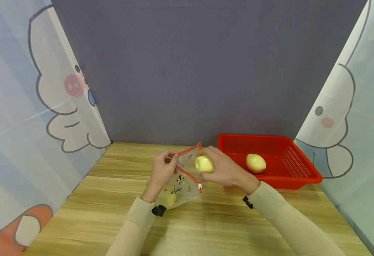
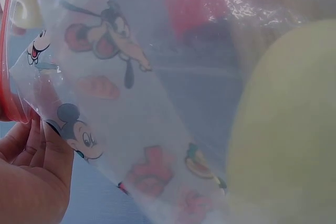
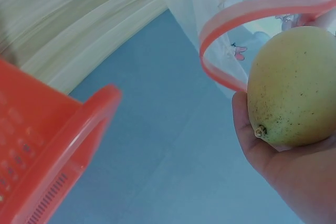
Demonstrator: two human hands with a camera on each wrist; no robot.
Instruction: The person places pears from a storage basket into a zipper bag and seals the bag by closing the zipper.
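My left hand (image 1: 162, 172) pinches the red-edged mouth of a clear zip bag (image 1: 185, 185) printed with cartoon figures. The bag's mouth gapes toward the right. In my right hand (image 1: 222, 167) is a yellow mango (image 1: 205, 164), held at this opening; in the right wrist view the mango (image 3: 294, 87) shows its stem end and dark specks, with the red bag rim (image 3: 226, 19) right behind it. Another yellow fruit (image 1: 167, 199) lies inside the bag, blurred by the plastic; it looms large in the left wrist view. A white slider hangs at the zip's near end.
A red plastic basket (image 1: 270, 183) with slotted walls stands at the back right of the wooden table (image 1: 103, 199). One yellow mango (image 1: 255, 163) lies in it. Behind the table is a grey panel (image 1: 187, 71), with cartoon-printed curtains (image 1: 68, 124) on both sides.
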